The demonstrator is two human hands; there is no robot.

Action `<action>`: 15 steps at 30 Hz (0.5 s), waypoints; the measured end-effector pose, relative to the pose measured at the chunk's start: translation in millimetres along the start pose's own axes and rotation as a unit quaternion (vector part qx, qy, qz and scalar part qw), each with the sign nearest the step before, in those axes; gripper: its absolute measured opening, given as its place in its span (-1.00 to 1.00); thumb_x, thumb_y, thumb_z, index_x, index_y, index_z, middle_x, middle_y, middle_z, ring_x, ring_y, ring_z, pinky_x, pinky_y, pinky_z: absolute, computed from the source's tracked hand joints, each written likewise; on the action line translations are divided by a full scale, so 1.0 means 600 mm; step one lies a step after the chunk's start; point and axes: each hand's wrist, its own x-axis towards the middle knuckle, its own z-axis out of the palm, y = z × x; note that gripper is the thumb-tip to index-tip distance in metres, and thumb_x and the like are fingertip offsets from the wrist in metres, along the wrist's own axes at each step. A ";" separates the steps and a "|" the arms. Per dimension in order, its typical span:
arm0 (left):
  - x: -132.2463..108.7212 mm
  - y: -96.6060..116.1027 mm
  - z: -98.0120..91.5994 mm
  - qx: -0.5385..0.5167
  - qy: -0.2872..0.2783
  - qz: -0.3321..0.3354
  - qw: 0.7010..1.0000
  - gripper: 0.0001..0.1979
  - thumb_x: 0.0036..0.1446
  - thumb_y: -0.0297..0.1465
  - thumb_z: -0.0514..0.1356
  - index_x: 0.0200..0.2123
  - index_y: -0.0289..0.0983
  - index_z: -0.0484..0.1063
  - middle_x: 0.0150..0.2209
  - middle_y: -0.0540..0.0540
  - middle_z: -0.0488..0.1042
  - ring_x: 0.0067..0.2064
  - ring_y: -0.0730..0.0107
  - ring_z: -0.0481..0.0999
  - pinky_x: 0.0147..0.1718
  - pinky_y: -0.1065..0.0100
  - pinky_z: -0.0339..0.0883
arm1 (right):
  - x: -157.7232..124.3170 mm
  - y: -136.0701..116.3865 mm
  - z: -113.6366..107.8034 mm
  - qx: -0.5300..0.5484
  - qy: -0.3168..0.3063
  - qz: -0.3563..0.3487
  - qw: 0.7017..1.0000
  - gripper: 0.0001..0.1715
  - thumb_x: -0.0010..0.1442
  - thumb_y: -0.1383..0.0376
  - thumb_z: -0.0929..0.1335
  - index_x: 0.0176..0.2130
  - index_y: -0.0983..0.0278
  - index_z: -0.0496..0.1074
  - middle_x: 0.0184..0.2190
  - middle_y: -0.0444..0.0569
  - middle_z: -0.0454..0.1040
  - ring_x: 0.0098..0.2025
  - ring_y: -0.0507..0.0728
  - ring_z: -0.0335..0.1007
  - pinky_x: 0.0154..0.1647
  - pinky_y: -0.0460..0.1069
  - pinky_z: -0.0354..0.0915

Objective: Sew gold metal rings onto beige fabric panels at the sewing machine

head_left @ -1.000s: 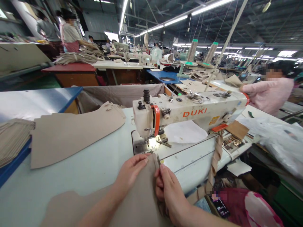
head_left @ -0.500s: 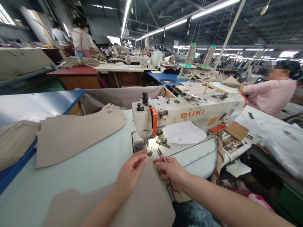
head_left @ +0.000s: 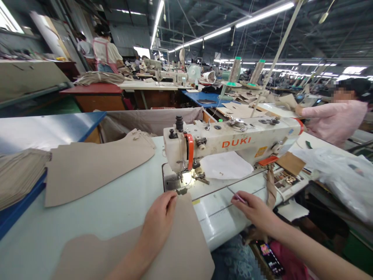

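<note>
My left hand [head_left: 161, 214] pinches the top edge of a beige fabric panel [head_left: 182, 233] just in front of the sewing machine [head_left: 233, 136]. A small dark green scrap [head_left: 182, 191] sits at that edge, beside my fingertips. Over the right part of the machine bed, my right hand [head_left: 252, 206] is closed around small scissors [head_left: 239, 196] with a purplish handle, their tips pointing up and left. The machine's lamp lights the needle area [head_left: 185, 178], a little beyond the panel.
A cut fabric stack [head_left: 96, 169] lies on the left of the table, with another pile [head_left: 20, 177] beyond it. White paper [head_left: 225, 165] lies under the machine arm. At right are a parts tray [head_left: 287, 179], clear plastic [head_left: 346, 179] and a person in pink [head_left: 335, 120].
My right hand has moved right with the scissors, away from the fabric edge. My left hand has stayed near the same spot on the panel.
</note>
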 end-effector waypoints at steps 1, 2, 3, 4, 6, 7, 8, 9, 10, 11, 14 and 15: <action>0.001 0.000 0.000 0.001 0.004 -0.010 1.000 -0.73 0.14 -0.20 0.00 -0.28 -0.18 0.44 -0.26 -0.07 0.55 -0.22 0.20 0.51 -0.15 0.24 0.37 | -0.003 0.014 -0.024 -0.044 0.016 -0.003 0.999 -0.72 0.06 0.11 0.29 -0.49 0.27 0.33 -0.57 -0.17 0.24 -0.45 0.05 0.15 -0.44 -0.06 0.06; 0.002 0.001 0.000 0.000 0.009 -0.019 1.000 -0.72 0.14 -0.20 0.00 -0.28 -0.19 0.43 -0.27 -0.07 0.55 -0.23 0.21 0.51 -0.17 0.25 0.37 | -0.006 0.025 -0.043 -0.073 0.023 0.006 0.997 -0.72 0.06 0.11 0.28 -0.50 0.27 0.33 -0.58 -0.16 0.23 -0.45 0.07 0.15 -0.42 -0.06 0.06; 0.003 0.003 -0.001 -0.001 0.015 -0.026 1.000 -0.71 0.14 -0.19 0.00 -0.27 -0.19 0.44 -0.28 -0.06 0.55 -0.24 0.22 0.51 -0.18 0.26 0.37 | -0.008 0.032 -0.056 -0.095 0.027 0.010 0.995 -0.72 0.06 0.11 0.28 -0.50 0.27 0.32 -0.58 -0.16 0.23 -0.44 0.07 0.15 -0.41 -0.05 0.06; 0.004 0.005 -0.003 -0.001 0.021 -0.027 0.999 -0.70 0.15 -0.18 0.00 -0.28 -0.20 0.44 -0.28 -0.06 0.55 -0.26 0.23 0.51 -0.20 0.27 0.38 | -0.011 0.035 -0.063 -0.106 0.026 0.012 0.994 -0.72 0.07 0.12 0.27 -0.50 0.26 0.31 -0.58 -0.16 0.22 -0.45 0.08 0.15 -0.41 -0.05 0.06; 0.008 0.008 -0.011 -0.002 0.026 -0.022 0.999 -0.70 0.15 -0.18 0.00 -0.29 -0.20 0.45 -0.28 -0.06 0.54 -0.28 0.26 0.51 -0.26 0.31 0.39 | -0.018 0.030 -0.056 -0.117 0.006 0.000 0.993 -0.74 0.09 0.14 0.25 -0.49 0.26 0.31 -0.57 -0.16 0.22 -0.44 0.08 0.15 -0.41 -0.05 0.05; 0.012 0.008 -0.017 -0.001 0.028 -0.016 0.999 -0.70 0.15 -0.17 0.00 -0.29 -0.19 0.45 -0.28 -0.06 0.55 -0.28 0.26 0.51 -0.28 0.33 0.39 | -0.020 0.022 -0.045 -0.118 -0.010 -0.009 0.993 -0.76 0.10 0.17 0.24 -0.48 0.26 0.31 -0.57 -0.15 0.22 -0.44 0.08 0.15 -0.41 -0.05 0.05; 0.016 0.007 -0.025 0.005 0.032 -0.008 0.999 -0.70 0.15 -0.18 0.01 -0.30 -0.18 0.46 -0.28 -0.06 0.55 -0.28 0.27 0.51 -0.29 0.33 0.39 | -0.023 0.013 -0.029 -0.117 -0.027 -0.014 0.993 -0.77 0.10 0.19 0.23 -0.48 0.26 0.30 -0.56 -0.16 0.22 -0.44 0.08 0.15 -0.41 -0.05 0.04; 0.021 0.004 -0.035 0.016 0.042 0.001 0.999 -0.70 0.15 -0.18 0.01 -0.31 -0.18 0.47 -0.27 -0.06 0.55 -0.26 0.26 0.51 -0.27 0.34 0.40 | -0.025 0.003 -0.011 -0.114 -0.044 -0.017 0.992 -0.79 0.10 0.21 0.22 -0.47 0.26 0.30 -0.57 -0.16 0.22 -0.44 0.07 0.14 -0.42 -0.06 0.04; 0.027 -0.001 -0.045 0.032 0.060 0.012 0.998 -0.71 0.14 -0.18 0.02 -0.32 -0.17 0.48 -0.27 -0.06 0.55 -0.23 0.25 0.51 -0.23 0.33 0.39 | -0.026 -0.008 0.009 -0.108 -0.059 -0.020 0.992 -0.80 0.10 0.22 0.21 -0.47 0.26 0.30 -0.57 -0.16 0.21 -0.45 0.07 0.13 -0.42 -0.06 0.03; 0.034 -0.008 -0.057 0.051 0.083 0.023 0.995 -0.72 0.14 -0.19 0.03 -0.33 -0.17 0.48 -0.26 -0.07 0.55 -0.20 0.23 0.51 -0.16 0.31 0.38 | -0.026 -0.017 0.030 -0.100 -0.072 -0.024 0.992 -0.81 0.09 0.23 0.21 -0.47 0.26 0.29 -0.57 -0.17 0.20 -0.45 0.06 0.12 -0.43 -0.06 0.02; 0.052 -0.041 -0.093 0.104 0.143 0.037 0.983 -0.72 0.11 -0.21 0.04 -0.37 -0.18 0.50 -0.25 -0.11 0.56 -0.16 0.19 0.51 -0.06 0.24 0.34 | -0.027 -0.032 0.087 -0.066 -0.113 -0.052 0.990 -0.82 0.07 0.22 0.22 -0.51 0.24 0.23 -0.57 -0.16 0.23 -0.44 0.06 0.13 -0.42 -0.08 0.05; 0.056 -0.053 -0.105 0.116 0.154 0.033 0.981 -0.72 0.10 -0.21 0.04 -0.37 -0.19 0.50 -0.26 -0.12 0.56 -0.17 0.18 0.51 -0.07 0.23 0.35 | -0.028 -0.032 0.102 -0.060 -0.128 -0.062 0.988 -0.80 0.05 0.20 0.24 -0.54 0.24 0.21 -0.57 -0.15 0.26 -0.44 0.06 0.15 -0.42 -0.08 0.07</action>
